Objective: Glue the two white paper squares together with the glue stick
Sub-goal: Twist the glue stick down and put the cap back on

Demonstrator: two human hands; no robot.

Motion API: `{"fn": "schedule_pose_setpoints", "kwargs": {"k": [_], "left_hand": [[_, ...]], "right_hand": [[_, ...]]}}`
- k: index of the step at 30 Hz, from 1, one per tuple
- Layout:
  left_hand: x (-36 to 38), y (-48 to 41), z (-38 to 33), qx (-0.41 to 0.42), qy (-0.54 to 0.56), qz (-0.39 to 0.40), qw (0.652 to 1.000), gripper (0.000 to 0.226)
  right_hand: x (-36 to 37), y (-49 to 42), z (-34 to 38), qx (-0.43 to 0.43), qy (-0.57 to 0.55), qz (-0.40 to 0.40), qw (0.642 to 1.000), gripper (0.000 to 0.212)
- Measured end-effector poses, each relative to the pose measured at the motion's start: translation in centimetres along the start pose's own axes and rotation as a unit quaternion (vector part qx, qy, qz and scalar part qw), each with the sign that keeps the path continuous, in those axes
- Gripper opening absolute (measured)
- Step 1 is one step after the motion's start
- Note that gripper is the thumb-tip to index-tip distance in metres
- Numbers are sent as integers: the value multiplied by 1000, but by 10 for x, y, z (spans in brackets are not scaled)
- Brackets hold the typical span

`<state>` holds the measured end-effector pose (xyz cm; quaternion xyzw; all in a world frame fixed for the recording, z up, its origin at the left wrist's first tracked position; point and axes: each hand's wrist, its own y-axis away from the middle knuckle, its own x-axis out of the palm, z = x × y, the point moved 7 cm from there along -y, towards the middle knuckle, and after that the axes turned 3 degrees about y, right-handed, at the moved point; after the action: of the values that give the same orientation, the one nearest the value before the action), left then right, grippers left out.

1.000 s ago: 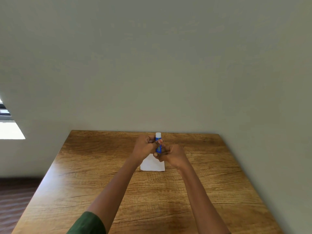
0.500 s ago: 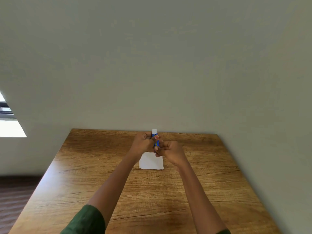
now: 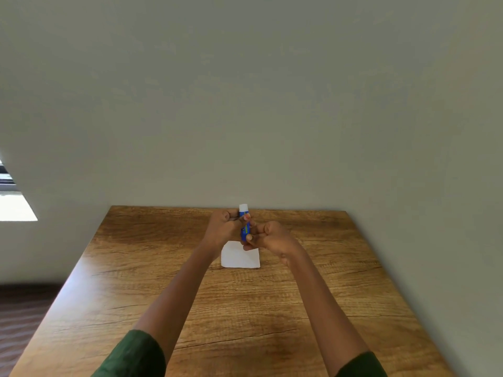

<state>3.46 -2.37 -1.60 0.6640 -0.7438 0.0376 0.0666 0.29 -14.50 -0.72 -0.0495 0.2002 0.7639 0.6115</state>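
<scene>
Both hands are raised over the far middle of the wooden table [image 3: 152,268], holding the glue stick [image 3: 245,228] between them. The stick is upright with a slight tilt, blue body, white cap [image 3: 243,207] on top and pointing away from the camera. The left hand [image 3: 221,228] has its fingers curled round the upper part of the tube, just under the cap, thumb side toward the stick. The right hand [image 3: 273,236] pinches the lower end with its fingertips, the other fingers curled in. Both hands are clamped on the stick, and it is off the table.

White paper [image 3: 239,258] lies flat on the table directly below the hands, its far edge partly hidden by them. Only one white square outline is seen; it may be two sheets stacked, cannot tell from this angle. No hand touches the paper.

Dark green sleeves show at the bottom, left [image 3: 133,355] and right [image 3: 362,365], forearms bare. A plain grey-green wall [image 3: 245,104] stands behind the table, its far edge against it. A bright window [image 3: 15,206] is at the left edge, with dark floor [image 3: 19,317] below it
</scene>
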Motion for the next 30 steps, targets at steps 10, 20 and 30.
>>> {"fn": "schedule_pose_setpoints", "kwargs": {"k": [10, 20, 30], "left_hand": [[0, 0, -1, -11, 11, -7, 1000, 9], [2, 2, -6, 9, -22, -7, 1000, 6], [1, 0, -9, 5, -44, -3, 999, 11]], "right_hand": [[-2, 1, -4, -3, 0, -41, 999, 26], [-5, 1, -6, -9, 16, -95, 995, 21], [6, 6, 2, -25, 18, -11, 999, 25]]}}
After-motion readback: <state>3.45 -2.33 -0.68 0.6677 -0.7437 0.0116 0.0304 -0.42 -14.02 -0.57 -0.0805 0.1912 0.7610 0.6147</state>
